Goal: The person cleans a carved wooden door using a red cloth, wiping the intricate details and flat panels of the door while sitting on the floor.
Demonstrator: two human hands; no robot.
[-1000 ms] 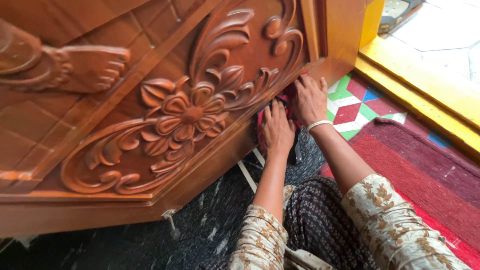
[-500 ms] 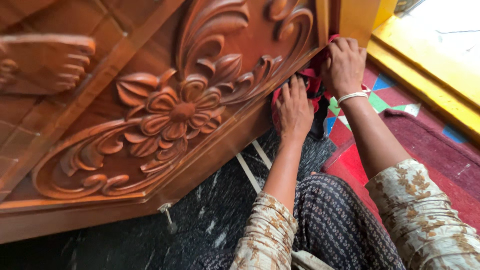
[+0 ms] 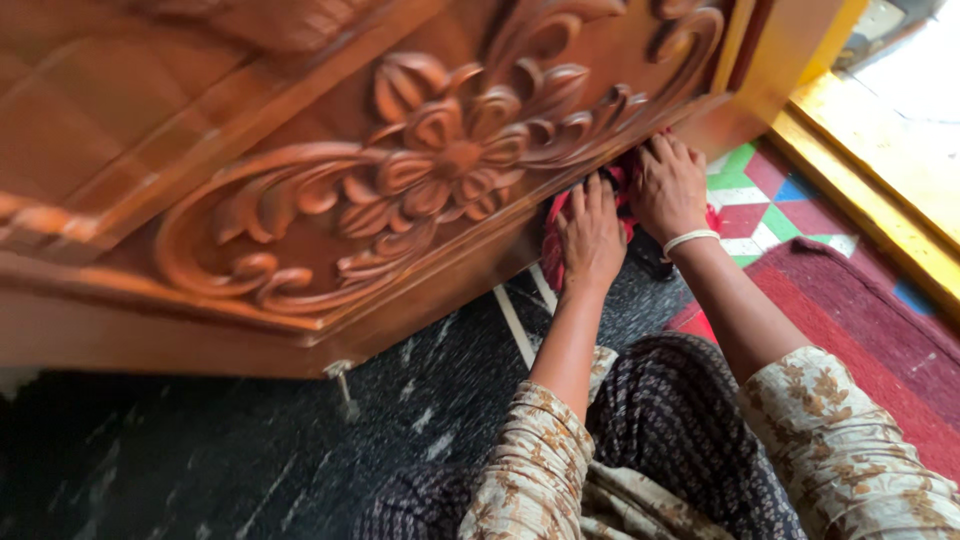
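Hands: two, both the person's own, side by side at the upper right of centre.
Left hand: palm down, fingers together and laid flat, pressing on the red cloth against the lower edge of the carved wooden panel.
Right hand: just right of the left one and a little higher in the frame, fingers bent and pressed on the same cloth where it meets the panel edge; whether it pinches the cloth I cannot tell.
Cloth: one, red, bunched under and between both hands, showing left of the left hand and right of the right wrist.
Bangle: one, white, on the right wrist.
Panel: one, reddish-brown, filling the upper left and centre, with one carved flower and curling leaves.
Floor: dark speckled stone at lower left.
Rug: one, dark red, at right.
Tiles: coloured, just right of the hands.
Metal peg: one, below the panel's lower edge.
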